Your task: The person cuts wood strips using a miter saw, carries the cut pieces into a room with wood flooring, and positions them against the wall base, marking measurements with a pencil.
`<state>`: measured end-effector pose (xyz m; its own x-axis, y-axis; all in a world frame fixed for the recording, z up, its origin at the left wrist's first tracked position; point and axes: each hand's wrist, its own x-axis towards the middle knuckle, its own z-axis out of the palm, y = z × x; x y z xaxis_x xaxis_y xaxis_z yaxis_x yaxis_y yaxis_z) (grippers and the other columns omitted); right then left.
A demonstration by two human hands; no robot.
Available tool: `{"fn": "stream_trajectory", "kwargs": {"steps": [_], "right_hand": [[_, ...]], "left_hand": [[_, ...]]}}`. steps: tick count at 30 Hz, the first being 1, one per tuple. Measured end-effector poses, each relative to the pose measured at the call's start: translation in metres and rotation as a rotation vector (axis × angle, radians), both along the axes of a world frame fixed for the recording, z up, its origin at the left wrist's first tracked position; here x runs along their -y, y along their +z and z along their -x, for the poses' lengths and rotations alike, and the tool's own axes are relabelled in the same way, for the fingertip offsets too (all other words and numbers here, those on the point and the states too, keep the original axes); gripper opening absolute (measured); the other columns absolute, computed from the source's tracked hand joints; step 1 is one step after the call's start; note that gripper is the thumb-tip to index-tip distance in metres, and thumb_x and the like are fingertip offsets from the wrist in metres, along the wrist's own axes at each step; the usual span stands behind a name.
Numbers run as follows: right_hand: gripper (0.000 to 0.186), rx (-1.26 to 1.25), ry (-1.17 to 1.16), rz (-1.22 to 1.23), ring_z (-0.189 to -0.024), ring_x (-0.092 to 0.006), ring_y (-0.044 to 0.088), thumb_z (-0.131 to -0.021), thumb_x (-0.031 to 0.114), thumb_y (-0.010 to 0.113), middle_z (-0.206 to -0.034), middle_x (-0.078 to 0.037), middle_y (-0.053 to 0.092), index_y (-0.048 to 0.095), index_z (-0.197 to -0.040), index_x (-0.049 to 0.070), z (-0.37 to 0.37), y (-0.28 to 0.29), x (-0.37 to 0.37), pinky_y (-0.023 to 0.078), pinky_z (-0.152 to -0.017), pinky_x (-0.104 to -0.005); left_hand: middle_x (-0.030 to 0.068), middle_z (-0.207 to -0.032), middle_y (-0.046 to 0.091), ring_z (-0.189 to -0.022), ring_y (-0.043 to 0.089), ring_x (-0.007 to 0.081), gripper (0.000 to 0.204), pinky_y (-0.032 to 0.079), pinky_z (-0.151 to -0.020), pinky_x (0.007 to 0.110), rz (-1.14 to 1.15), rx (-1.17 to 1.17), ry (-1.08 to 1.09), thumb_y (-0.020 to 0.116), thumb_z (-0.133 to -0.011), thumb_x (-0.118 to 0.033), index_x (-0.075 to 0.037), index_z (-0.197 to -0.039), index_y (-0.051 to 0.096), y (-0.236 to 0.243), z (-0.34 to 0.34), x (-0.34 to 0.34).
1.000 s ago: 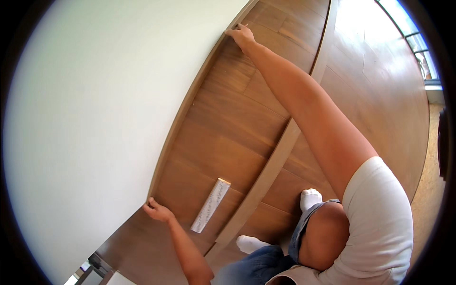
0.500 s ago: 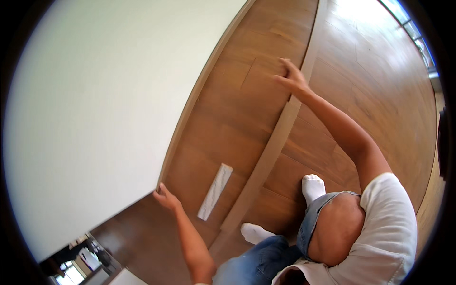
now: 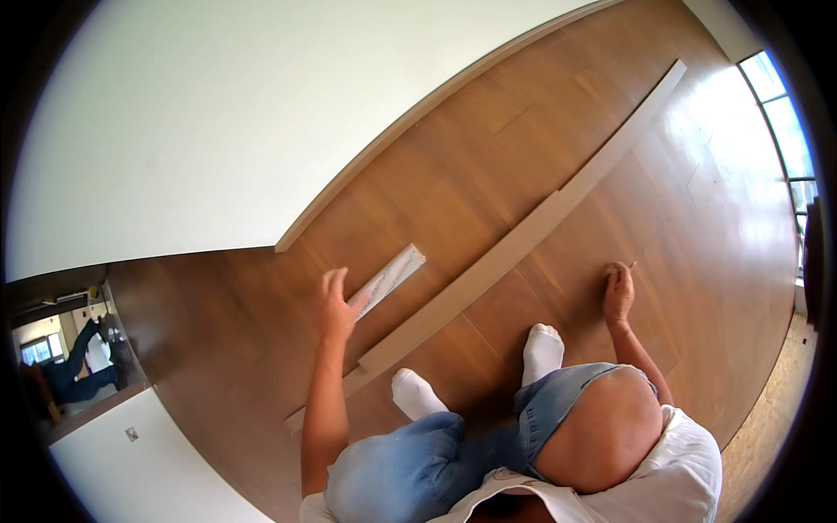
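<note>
My left hand (image 3: 336, 307) is raised over the floor with its fingers apart. It partly covers the near end of a short piece of skirting board (image 3: 390, 281) with a pale, streaked face. My right hand (image 3: 619, 295) is above the floor to the right, its fingers curled together. A small thin tip pokes out at the fingertips; whether it is a finger or a held thing is unclear. Between the hands, long brown skirting boards (image 3: 488, 277) lie diagonally on the floor, one overlapping another. Neither hand touches them.
A white wall (image 3: 218, 113) with brown skirting (image 3: 392, 129) along its foot ends at a corner to the left. A white panel (image 3: 148, 462) stands at lower left, near an opening onto cluttered things. My socked feet (image 3: 542, 353) are on the wood floor (image 3: 602, 235). Windows (image 3: 785, 131) are at far right.
My left hand has come away from the wall corner to beside the short piece. My right hand has drawn back from across the long boards, and its fingers have curled. The view has turned.
</note>
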<state>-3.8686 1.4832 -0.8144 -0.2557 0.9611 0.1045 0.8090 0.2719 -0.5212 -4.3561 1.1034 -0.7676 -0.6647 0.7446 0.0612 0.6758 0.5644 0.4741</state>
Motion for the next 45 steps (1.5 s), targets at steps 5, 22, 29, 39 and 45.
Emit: {"fn": "stream_trajectory", "kwargs": {"steps": [5,22,29,39,45], "right_hand": [[0.017,0.111,-0.043,-0.103,-0.097,-0.0355,0.063,-0.103,0.022,0.055,-0.103,-0.015,0.066,0.064,-0.111,0.011,0.018,-0.011,0.006,0.050,-0.086,-0.0462],[0.009,0.035,-0.082,-0.261,-0.089,-0.0344,0.062,-0.090,0.010,0.062,-0.092,-0.011,0.066,0.062,-0.099,0.010,0.016,0.015,0.008,0.050,-0.080,-0.0465],[0.009,0.051,-0.077,-0.245,-0.086,-0.0359,0.061,-0.089,0.009,0.061,-0.087,-0.013,0.064,0.061,-0.098,0.009,0.019,0.017,0.009,0.050,-0.079,-0.0473],[0.012,0.014,-0.046,-0.257,-0.084,-0.0343,0.062,-0.087,0.005,0.062,-0.086,-0.011,0.063,0.059,-0.098,0.009,0.018,0.021,-0.001,0.051,-0.076,-0.0467],[0.011,-0.009,-0.059,-0.251,-0.083,-0.0336,0.062,-0.086,0.005,0.062,-0.086,-0.011,0.063,0.060,-0.096,0.010,0.011,0.018,0.001,0.051,-0.075,-0.0462]], "left_hand": [[0.0150,-0.125,0.056,-0.116,0.054,0.0365,0.074,0.046,-0.100,0.046,0.159,0.016,-0.115,0.091,-0.069,-0.029,-0.003,-0.130,0.060,0.011,-0.032,-0.024],[0.0220,-0.122,0.051,-0.109,0.059,0.0424,0.080,0.053,-0.090,0.050,0.263,0.242,-0.204,0.091,-0.068,-0.032,0.003,-0.125,0.049,0.049,-0.110,-0.063],[0.0180,-0.119,0.057,-0.113,0.058,0.0385,0.079,0.052,-0.092,0.046,0.307,0.105,-0.305,0.094,-0.063,-0.038,-0.002,-0.120,0.053,0.028,-0.128,-0.073],[0.0171,-0.095,0.062,-0.096,0.060,0.0375,0.047,0.053,-0.081,0.048,0.310,-0.101,-0.496,0.083,-0.068,-0.038,-0.003,-0.089,0.059,0.006,-0.130,-0.083],[0.0194,-0.087,0.066,-0.087,0.065,0.0398,0.052,0.054,-0.077,0.050,0.369,-0.032,-0.490,0.082,-0.067,-0.042,-0.003,-0.091,0.058,0.018,-0.122,-0.081]]}}
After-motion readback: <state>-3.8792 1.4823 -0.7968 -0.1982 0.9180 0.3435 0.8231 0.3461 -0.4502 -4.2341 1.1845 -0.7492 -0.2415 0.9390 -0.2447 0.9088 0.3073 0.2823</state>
